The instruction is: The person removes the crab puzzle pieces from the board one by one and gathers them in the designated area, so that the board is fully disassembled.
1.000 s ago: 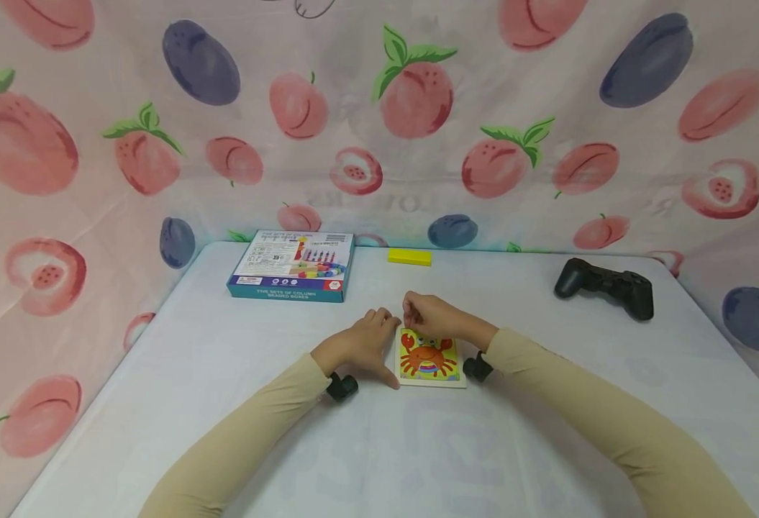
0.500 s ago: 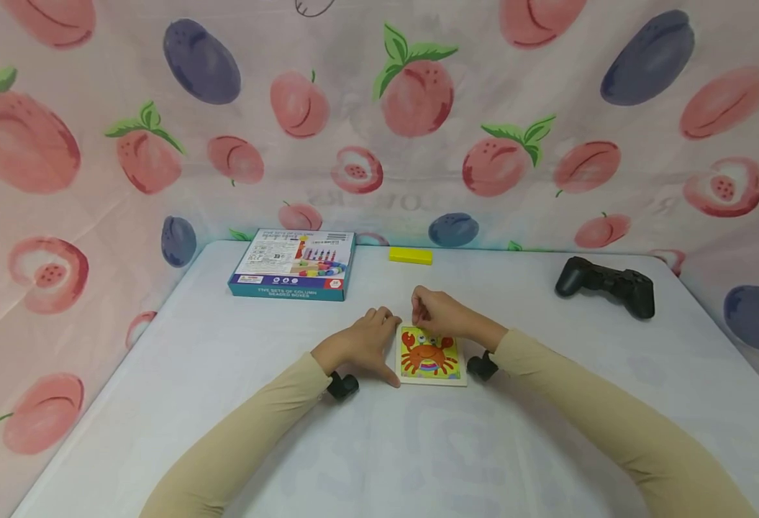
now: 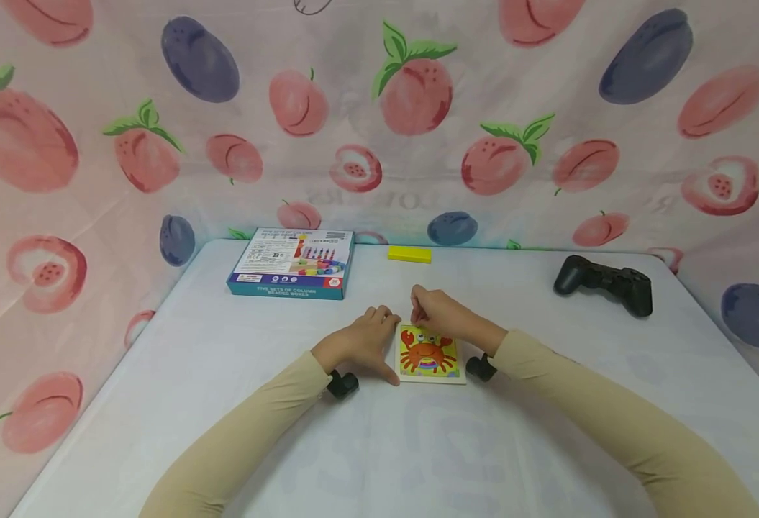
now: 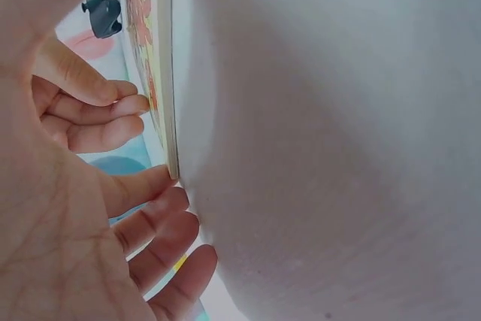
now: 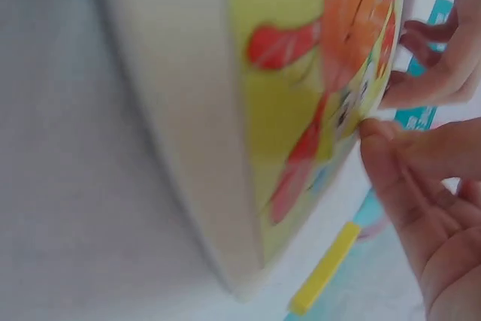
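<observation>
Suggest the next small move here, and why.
I'd probably lift the right grip clear of the crab board: in the head view it hides part of the far edge, while the visible surface looks whole. The left grip spans the left edge and could steady it.

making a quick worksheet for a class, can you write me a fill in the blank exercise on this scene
1. The picture on the board shows a ____.
2. In the head view, between the box and the controller lies a ____ block.
3. The controller is coloured ____.
4. The hand at the board's left edge in the head view is the person's ____ one.

Missing words: crab; yellow; black; left
</observation>
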A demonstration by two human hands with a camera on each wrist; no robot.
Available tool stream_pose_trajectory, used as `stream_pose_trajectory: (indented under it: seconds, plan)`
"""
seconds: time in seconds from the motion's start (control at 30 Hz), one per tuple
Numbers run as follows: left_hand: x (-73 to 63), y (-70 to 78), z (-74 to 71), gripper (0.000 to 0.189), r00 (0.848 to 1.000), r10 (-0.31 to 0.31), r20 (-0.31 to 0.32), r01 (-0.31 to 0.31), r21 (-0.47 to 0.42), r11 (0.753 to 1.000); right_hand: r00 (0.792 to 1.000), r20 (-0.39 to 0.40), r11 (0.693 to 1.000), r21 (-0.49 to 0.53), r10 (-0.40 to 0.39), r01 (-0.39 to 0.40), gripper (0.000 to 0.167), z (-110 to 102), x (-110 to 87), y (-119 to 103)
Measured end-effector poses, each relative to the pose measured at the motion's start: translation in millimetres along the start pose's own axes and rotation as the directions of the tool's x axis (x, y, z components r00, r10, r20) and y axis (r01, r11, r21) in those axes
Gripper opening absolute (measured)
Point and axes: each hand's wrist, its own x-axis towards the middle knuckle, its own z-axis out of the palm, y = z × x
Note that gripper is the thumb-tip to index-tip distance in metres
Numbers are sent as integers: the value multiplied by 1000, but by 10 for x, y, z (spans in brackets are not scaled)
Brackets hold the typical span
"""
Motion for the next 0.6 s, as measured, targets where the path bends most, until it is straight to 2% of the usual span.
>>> stream_pose_trajectory:
  seconds: [0.1,0.2,0.6]
  plan:
    - [-6,7,-8,107,1000,-1,-2,1,-2,1000,1000,0,998,-68,-2,2,20,9,-20,-58]
    - [-3,2,-2,107,1000,-1,-3,1,8,1000,1000,3,996,-92,-14,14,20,22,-25,-64]
    - [26,-1,0,109,1000,-9,26,8,47,999,1000,4,999,38,-8,7,28,53,27,86]
